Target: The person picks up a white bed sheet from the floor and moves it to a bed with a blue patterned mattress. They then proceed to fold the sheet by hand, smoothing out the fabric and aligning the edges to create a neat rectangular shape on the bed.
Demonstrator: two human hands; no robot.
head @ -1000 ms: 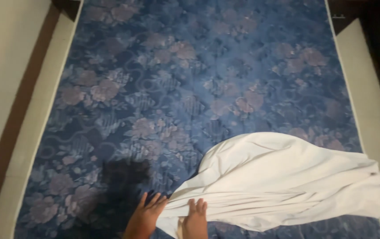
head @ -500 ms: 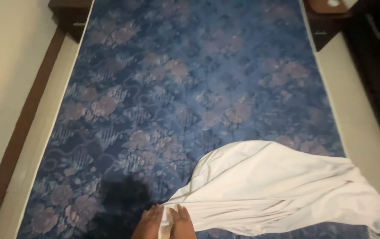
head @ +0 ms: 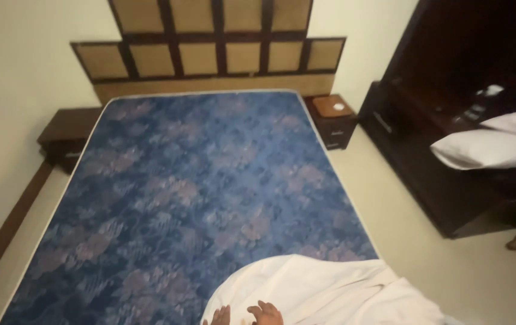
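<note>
A bare blue floral mattress (head: 197, 180) fills the middle of the view. A crumpled white sheet (head: 330, 292) lies on its near right corner and hangs over the side. My left hand (head: 221, 316) and my right hand (head: 265, 313) sit at the bottom edge, close together on the sheet's near left edge, fingers curled into the cloth. Only the fingers and knuckles show; the rest is cut off by the frame.
A panelled wooden headboard (head: 210, 54) stands against the far wall. Dark nightstands flank the bed, one on the left (head: 68, 135) and one on the right (head: 334, 120). A dark cabinet (head: 450, 174) on the right holds white pillows (head: 486, 148). Pale floor (head: 402, 222) runs between bed and cabinet.
The view has tilted up, so the headboard, nightstands and cabinet now show. The sheet and both hands have dropped to the bottom edge, still together on the cloth.
</note>
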